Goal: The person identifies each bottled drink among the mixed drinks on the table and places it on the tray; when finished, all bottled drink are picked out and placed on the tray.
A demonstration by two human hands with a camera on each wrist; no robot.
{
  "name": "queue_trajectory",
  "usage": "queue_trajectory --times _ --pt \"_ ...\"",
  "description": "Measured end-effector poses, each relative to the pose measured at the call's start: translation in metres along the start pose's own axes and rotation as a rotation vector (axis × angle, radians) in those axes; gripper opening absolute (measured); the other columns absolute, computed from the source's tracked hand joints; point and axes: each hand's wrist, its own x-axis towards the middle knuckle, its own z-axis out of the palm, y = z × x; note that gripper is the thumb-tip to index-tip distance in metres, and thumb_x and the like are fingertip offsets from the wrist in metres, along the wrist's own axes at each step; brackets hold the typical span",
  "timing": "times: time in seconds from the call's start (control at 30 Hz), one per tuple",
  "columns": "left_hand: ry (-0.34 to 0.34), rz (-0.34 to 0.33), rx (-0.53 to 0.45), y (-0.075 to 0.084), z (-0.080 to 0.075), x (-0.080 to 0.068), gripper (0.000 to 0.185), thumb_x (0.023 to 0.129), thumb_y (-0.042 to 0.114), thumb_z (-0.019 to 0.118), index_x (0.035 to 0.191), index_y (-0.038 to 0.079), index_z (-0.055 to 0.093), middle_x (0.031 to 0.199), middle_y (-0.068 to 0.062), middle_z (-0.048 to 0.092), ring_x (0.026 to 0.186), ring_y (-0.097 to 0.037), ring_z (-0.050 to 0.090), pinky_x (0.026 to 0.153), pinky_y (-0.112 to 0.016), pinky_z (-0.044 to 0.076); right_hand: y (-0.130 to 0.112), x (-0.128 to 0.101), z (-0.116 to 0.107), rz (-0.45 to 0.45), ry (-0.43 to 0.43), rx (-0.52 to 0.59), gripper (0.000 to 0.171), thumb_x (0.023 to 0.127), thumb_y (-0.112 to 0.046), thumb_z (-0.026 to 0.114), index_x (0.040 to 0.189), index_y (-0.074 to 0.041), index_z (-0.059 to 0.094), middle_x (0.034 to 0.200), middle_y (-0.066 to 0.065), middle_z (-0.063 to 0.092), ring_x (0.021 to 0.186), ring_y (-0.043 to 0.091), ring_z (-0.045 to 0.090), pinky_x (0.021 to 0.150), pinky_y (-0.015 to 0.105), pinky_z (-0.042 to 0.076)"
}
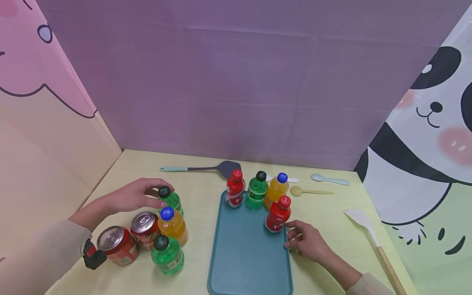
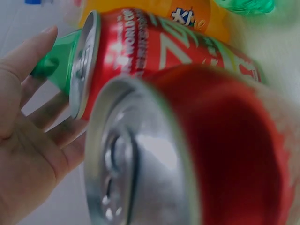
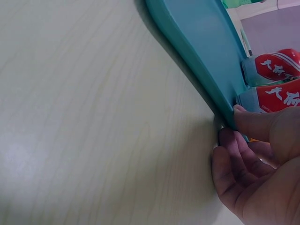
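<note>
Pale surface (image 1: 197,237); purple backdrop (image 1: 236,90). Teal tray (image 1: 250,256), four bottles (image 1: 277,216) aboard, edge pinched by right hand (image 1: 305,241). Left hand (image 1: 140,194) spread around green bottle (image 1: 172,200).

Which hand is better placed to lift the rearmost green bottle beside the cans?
Probably the left hand: its thumb and fingers are right at that green bottle, near its cap. The right hand is farther off, at the right rim of the tray.

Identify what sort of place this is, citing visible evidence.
Probably a staged indoor tabletop set: a purple backdrop hangs behind the table, a panda print covers one side, and a tray holds bottles.
</note>
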Motion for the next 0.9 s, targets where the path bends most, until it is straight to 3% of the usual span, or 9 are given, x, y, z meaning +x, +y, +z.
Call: queue_trajectory --times 0.37,0.9 --pt "0.114 0.005 0.039 0.0015 0.0075 0.0028 0.036 0.093 0.027 0.078 0.124 0.013 0.068 0.116 -0.004 0.070 0.115 -0.029 0.066 0.093 -0.037 0.060 -0.0006 0.0009 -0.0014 0.008 -0.013 -0.008 0.059 0.078 -0.010 0.089 0.131 -0.004 0.063 0.093 0.004 0.067 0.080 0.020 0.064 0.063 0.034 0.059" --pt "0.256 -0.012 0.086 0.0075 0.0079 -0.0034 0.035 0.094 0.027 0.077 0.124 0.010 0.067 0.115 -0.008 0.072 0.114 -0.041 0.068 0.088 -0.043 0.062 0.0003 0.0004 -0.0021 0.009 -0.009 0.004 0.060 0.077 -0.011 0.089 0.131 -0.005 0.063 0.094 0.004 0.068 0.081 0.019 0.064 0.063 0.034 0.059"
